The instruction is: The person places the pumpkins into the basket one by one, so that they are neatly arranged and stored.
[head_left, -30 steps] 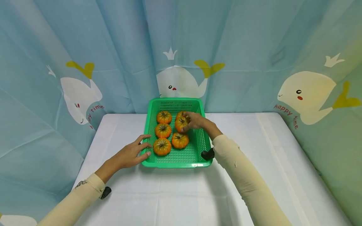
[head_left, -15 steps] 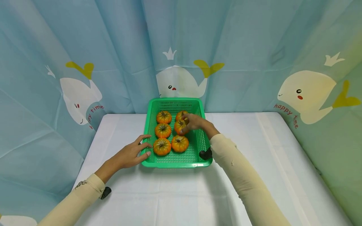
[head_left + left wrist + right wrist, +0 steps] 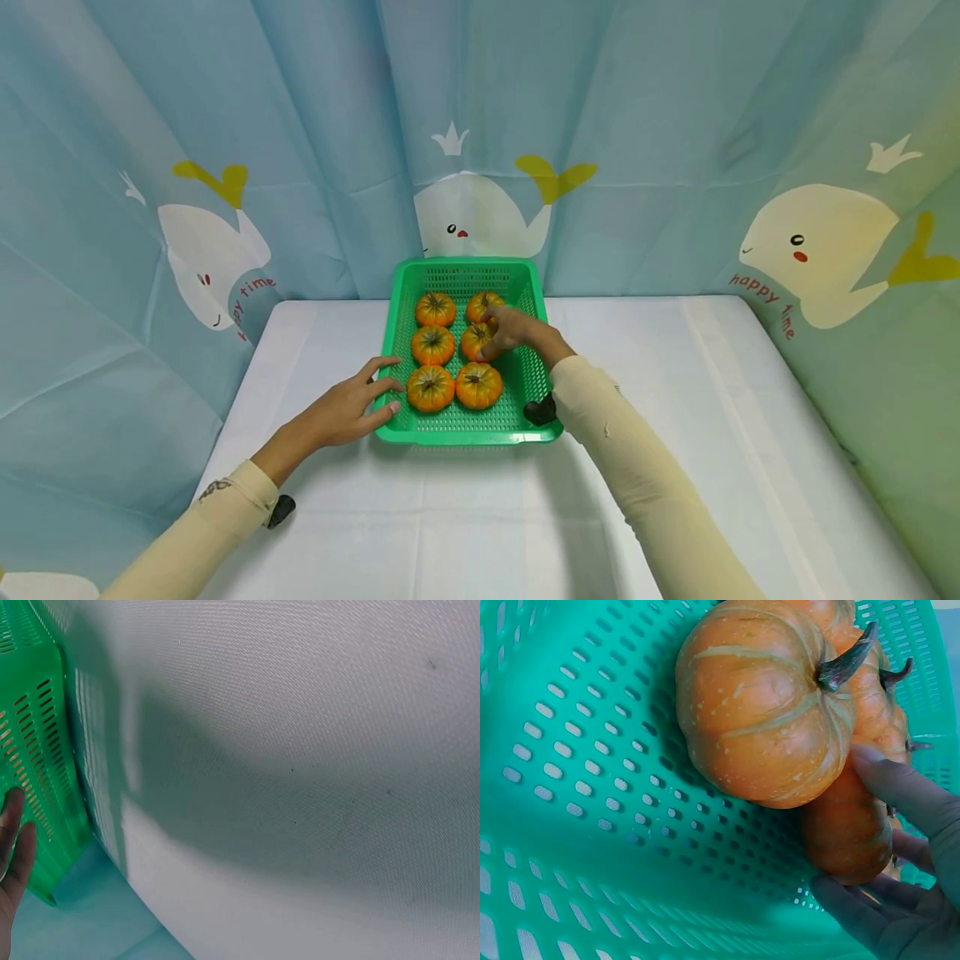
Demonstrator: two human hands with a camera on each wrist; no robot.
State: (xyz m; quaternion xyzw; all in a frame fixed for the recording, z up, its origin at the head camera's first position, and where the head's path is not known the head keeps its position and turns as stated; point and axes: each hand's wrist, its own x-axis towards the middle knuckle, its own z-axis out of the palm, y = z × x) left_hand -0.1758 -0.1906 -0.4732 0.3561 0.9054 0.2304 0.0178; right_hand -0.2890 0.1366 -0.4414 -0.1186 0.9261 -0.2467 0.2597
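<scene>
Several small orange pumpkins sit in two columns inside a green plastic basket (image 3: 465, 437). With thumb and fingers, my right hand (image 3: 513, 329) grips the middle pumpkin (image 3: 474, 342) of the right column, which is partly covered by the hand. In the right wrist view, the thumb and fingers of the right hand (image 3: 907, 900) lie around that pumpkin (image 3: 847, 832), beside the front right pumpkin (image 3: 757, 712). My left hand (image 3: 348, 407) rests at the basket's left rim, fingers spread and loosely bent. Only a few fingers of the left hand (image 3: 15, 851) show against the basket wall (image 3: 45, 750) in the left wrist view.
The basket stands on a white-covered table (image 3: 660, 400), near its back edge. Behind and at both sides hangs a blue curtain (image 3: 315, 125) with whale prints. Inside the basket, bare mesh floor (image 3: 592, 742) shows to the right of the pumpkins.
My right hand has moved slightly nearer with the middle right pumpkin. The front right pumpkin has shifted nearer too, level with the front left one. My left hand has stayed in place.
</scene>
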